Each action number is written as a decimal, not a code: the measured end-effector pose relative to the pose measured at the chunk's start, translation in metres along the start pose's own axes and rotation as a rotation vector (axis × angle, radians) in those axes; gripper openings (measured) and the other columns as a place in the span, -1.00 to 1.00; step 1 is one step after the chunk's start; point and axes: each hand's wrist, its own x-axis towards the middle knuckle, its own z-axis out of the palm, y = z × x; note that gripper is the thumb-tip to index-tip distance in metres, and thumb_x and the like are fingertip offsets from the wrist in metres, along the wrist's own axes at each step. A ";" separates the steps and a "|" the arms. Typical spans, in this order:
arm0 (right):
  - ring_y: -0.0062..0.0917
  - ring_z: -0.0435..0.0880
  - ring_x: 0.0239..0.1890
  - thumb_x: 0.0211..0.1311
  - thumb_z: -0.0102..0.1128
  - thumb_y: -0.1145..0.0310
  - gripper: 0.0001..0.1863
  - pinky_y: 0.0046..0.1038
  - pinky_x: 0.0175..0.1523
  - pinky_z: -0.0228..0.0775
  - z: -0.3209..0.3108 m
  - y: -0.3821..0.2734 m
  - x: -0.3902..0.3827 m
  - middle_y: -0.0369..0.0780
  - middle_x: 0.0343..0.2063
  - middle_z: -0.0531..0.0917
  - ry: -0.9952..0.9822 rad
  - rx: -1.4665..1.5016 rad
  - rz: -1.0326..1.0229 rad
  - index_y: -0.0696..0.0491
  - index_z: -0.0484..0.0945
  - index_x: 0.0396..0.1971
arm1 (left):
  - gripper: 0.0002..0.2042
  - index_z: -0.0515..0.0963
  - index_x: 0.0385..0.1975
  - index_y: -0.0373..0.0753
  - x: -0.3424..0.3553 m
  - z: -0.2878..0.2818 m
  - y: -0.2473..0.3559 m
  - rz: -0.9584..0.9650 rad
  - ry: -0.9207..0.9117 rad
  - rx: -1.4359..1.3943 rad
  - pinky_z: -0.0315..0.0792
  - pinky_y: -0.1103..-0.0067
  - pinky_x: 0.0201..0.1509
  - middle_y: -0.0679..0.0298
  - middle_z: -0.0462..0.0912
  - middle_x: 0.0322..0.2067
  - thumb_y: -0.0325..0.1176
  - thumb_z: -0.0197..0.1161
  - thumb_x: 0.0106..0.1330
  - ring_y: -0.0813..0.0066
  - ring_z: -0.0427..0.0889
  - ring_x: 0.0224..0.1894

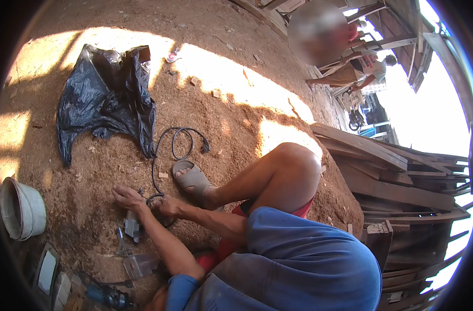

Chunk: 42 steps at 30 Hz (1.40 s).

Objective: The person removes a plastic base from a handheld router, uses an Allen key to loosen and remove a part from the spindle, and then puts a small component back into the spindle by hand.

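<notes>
My left hand (pixel 127 198) reaches out with its fingers stretched and apart, just above a grey metal-bodied tool (pixel 132 227) whose kind I cannot make out. Beside it, my right hand (pixel 167 206) is closed around a black power cord (pixel 154 176), which loops near the fingers. From there the cord runs over the sawdust and curls round to a black plug (pixel 206 146). Below the tool lies a clear plastic box (pixel 141 265). My sandalled foot (pixel 191 179) rests just right of the cord.
A black plastic bag (pixel 106 111) lies crumpled at the upper left. A whitish bucket (pixel 33 211) leans at the left edge. A blue tool (pixel 104 296) lies low on the left. Planks (pixel 402 192) are stacked on the right. Another person (pixel 368 67) stands at the far right.
</notes>
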 end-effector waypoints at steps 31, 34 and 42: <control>-0.64 0.49 -0.36 0.60 -0.06 0.06 -0.51 -0.45 -0.26 0.37 0.016 0.016 -0.003 -0.28 -0.42 0.64 -0.053 0.465 0.370 0.19 0.66 -0.25 | -0.45 0.19 -0.58 -0.20 -0.012 -0.027 0.044 -0.017 -0.100 -0.435 0.12 0.46 -0.49 0.35 0.20 -0.66 0.08 -0.27 0.61 0.49 0.22 -0.60; -0.62 0.47 -0.41 0.59 -0.07 0.07 -0.52 -0.44 -0.29 0.34 0.004 -0.014 -0.009 -0.27 -0.48 0.61 -0.041 0.511 0.383 0.17 0.64 -0.30 | -0.45 0.17 -0.59 -0.19 -0.012 -0.028 0.041 0.001 -0.103 -0.376 0.11 0.47 -0.48 0.36 0.16 -0.67 0.08 -0.29 0.61 0.48 0.19 -0.61; -0.67 0.45 -0.53 0.61 -0.09 0.10 -0.56 -0.51 -0.47 0.29 -0.011 -0.052 -0.010 -0.27 -0.52 0.63 -0.038 0.743 0.609 0.13 0.65 -0.26 | -0.40 0.19 -0.56 -0.25 -0.008 -0.029 0.047 0.050 -0.135 -0.352 0.11 0.40 -0.58 0.30 0.20 -0.74 0.15 -0.36 0.60 0.44 0.23 -0.71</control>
